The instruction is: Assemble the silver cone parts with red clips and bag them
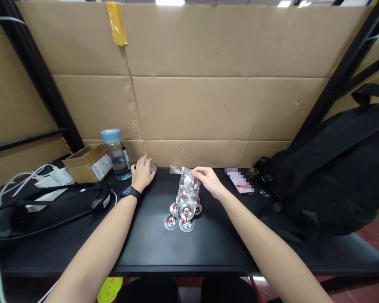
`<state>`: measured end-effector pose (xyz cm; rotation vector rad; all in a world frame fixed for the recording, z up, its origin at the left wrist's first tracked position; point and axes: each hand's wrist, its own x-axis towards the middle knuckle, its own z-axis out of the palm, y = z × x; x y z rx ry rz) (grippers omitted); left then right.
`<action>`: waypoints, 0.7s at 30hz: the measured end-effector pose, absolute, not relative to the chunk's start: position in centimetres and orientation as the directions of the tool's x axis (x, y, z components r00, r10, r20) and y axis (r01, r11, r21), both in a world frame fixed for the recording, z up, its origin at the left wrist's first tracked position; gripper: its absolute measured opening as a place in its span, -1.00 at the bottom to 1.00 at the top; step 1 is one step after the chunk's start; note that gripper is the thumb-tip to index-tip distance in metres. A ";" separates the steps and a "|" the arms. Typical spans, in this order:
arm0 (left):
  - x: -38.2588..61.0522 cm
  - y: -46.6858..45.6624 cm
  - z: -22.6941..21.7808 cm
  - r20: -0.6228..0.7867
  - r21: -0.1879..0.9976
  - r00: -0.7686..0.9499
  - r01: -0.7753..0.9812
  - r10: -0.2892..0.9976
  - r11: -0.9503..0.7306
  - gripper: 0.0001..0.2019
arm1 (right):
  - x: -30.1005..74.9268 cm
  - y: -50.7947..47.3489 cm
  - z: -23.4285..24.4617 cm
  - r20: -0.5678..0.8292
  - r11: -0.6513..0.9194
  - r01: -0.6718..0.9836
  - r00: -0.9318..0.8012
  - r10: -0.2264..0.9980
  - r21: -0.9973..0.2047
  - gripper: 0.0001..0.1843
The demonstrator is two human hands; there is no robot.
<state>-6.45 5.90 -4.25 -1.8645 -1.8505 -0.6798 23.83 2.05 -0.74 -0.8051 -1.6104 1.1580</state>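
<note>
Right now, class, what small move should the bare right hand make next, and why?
Perhaps lift the crinkled, clear plastic packaging slightly: the right hand is at its far end, and round, silvery discs with red marks overlap at its near end.

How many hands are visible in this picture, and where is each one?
2: the left hand beside the water bottle, at a clear object; the right hand at the far end of the pile of metal discs.

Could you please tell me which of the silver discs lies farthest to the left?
The silver disc at the group's lower left; its outer rim reaches farther left than any other's, including the one just above it.
</note>
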 end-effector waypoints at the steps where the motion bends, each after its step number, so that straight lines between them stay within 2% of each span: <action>1: -6.5 5.9 -4.2 0.614 0.042 -0.003 0.999 0.790 -0.029 -0.50 | 23.8 2.1 -0.8 0.323 0.338 -0.016 -0.333 0.886 -0.941 -0.72; 4: -6.2 5.6 -3.8 0.637 0.073 -0.003 0.996 0.771 -0.056 -0.49 | 23.9 2.3 -0.9 0.332 0.347 -0.020 -0.349 0.876 -0.938 -0.70; 6: -5.5 5.4 -3.1 0.668 0.145 -0.019 0.984 0.744 -0.106 -0.54 | 24.0 2.5 -0.9 0.341 0.356 -0.016 -0.325 0.882 -0.934 -0.68; 9: -3.4 4.4 -1.5 0.696 0.292 0.006 0.911 0.718 -0.291 -0.69 | 24.2 2.9 -1.0 0.370 0.382 -0.002 -0.247 0.896 -0.924 -0.63; 11: -1.6 3.2 -0.4 0.726 0.306 0.090 0.845 0.682 -0.438 -0.73 | 24.4 3.2 -1.2 0.383 0.390 0.008 -0.170 0.908 -0.921 -0.61; 13: 0.3 1.7 0.4 0.720 0.185 0.294 0.792 0.628 -0.582 -0.71 | 24.5 3.6 -1.3 0.371 0.373 -0.002 -0.102 0.923 -0.928 -0.61; 15: 2.0 0.3 0.7 0.657 0.060 0.501 0.711 0.564 -0.701 -0.54 | 24.6 3.9 -1.5 0.340 0.337 -0.045 -0.066 0.938 -0.940 -0.61; 17: 3.3 -0.7 0.5 0.605 -0.021 0.609 0.656 0.513 -0.754 -0.41 | 24.7 4.0 -1.6 0.311 0.304 -0.106 -0.054 0.949 -0.947 -0.56; 19: 4.1 -1.0 0.0 0.582 -0.089 0.663 0.627 0.470 -0.774 -0.40 | 24.6 3.9 -1.7 0.300 0.291 -0.146 -0.042 0.953 -0.945 -0.48; 21: 4.6 -0.9 -0.7 0.577 -0.162 0.697 0.609 0.426 -0.777 -0.53 | 24.5 3.8 -1.8 0.308 0.300 -0.141 -0.039 0.951 -0.943 -0.43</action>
